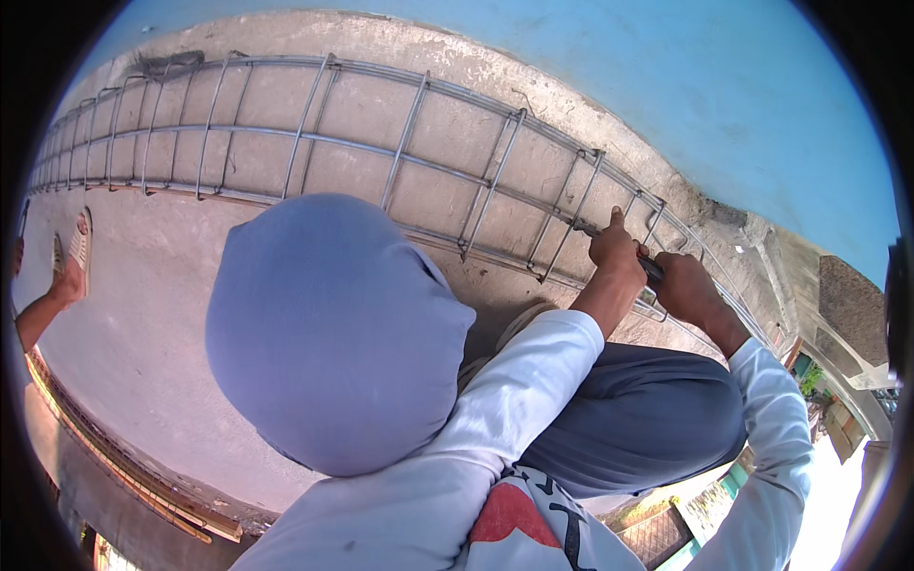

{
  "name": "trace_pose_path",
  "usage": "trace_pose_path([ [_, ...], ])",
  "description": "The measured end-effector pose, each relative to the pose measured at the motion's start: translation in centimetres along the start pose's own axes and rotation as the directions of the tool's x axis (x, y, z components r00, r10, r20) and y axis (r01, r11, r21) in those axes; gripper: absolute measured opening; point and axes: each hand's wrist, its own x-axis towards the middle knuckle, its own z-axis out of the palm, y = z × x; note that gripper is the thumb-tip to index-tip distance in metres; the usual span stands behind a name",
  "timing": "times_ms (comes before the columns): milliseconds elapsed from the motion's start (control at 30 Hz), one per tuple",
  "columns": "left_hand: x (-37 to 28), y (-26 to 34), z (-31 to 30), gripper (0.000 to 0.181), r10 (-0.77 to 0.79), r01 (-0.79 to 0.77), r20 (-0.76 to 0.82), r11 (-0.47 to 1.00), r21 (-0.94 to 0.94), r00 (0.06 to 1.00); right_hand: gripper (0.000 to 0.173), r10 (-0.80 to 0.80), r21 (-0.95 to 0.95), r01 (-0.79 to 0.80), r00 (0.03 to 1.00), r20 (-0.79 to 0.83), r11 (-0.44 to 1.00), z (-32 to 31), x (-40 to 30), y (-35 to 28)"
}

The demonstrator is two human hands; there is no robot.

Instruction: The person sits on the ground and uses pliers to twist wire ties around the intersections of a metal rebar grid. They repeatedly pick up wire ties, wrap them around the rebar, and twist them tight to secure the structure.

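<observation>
A long rebar cage [403, 153], made of steel bars with rectangular stirrups, runs along the concrete floor before me. My left hand [618, 250] is closed around a dark metal tool [587, 228], one finger stretched out over the cage's middle bar. Just to its right, my right hand [687, 285] grips the black handle [650, 271] of what appears to be the same tool. The tool lies roughly in line with the middle bar, near the cage's right part. My fingers hide much of its shape, so its exact kind cannot be told.
A blue wall [714, 93] rises behind the cage. At the far left is another person's sandalled foot [75, 260]. Dark tangled wire [168, 64] rests on the cage's upper bars. Long strips [214, 521] lie at the lower left. My bent knee [685, 407] is close below my hands.
</observation>
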Motion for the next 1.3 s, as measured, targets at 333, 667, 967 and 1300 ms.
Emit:
trace_pose_path([
  [333, 1.4, 0.5, -4.4, 0.036, -0.017, 0.085, 0.478, 0.989, -0.122, 0.878, 0.043, -0.196, 0.668, -0.671, 0.643, 0.74, 0.321, -1.3, 0.4, 1.7],
  [667, -3.0, 1.1, 0.1, 0.04, 0.086, -0.055, -0.084, 0.949, 0.31, 0.993, 0.044, -0.177, 0.674, -0.514, 0.71, 0.681, 0.53, -2.0, 2.5, 3.6],
  [967, 1.8, -1.8, -2.2, 0.018, 0.232, -0.37, 0.331, 0.811, 0.453, 0.915, 0.051, -0.35, 0.885, -0.464, 0.824, 0.445, 0.031, 1.7, 1.5, 8.3],
  [1300, 0.9, 0.1, -0.4, 0.025, 0.208, -0.535, 0.507, 0.509, 0.674, 0.836, 0.05, -0.249, 0.954, -0.298, 0.924, 0.291, 0.009, 1.4, 4.1, 8.1],
])
